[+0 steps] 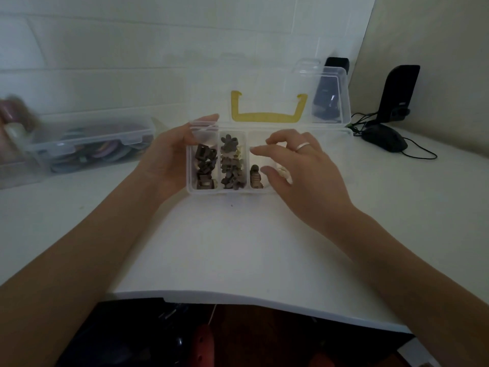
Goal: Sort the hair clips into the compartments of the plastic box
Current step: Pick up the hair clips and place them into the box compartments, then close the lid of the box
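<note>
- White surface under dim light, pale wall behind; a black mouse lies near its right edge.
- My plastic box sits at the middle of the surface, lid up, yellow handle showing.
- My left hand grips the box's left wall, fingers curled round it.
- My right hand hovers over the right compartment, fingers loosely bent; whether it holds a pale clip I cannot tell.
- Dark hair clips fill the left compartment, flower-shaped ones the middle, one dark clip the right.
- Another clear container stands towards the left edge.
</note>
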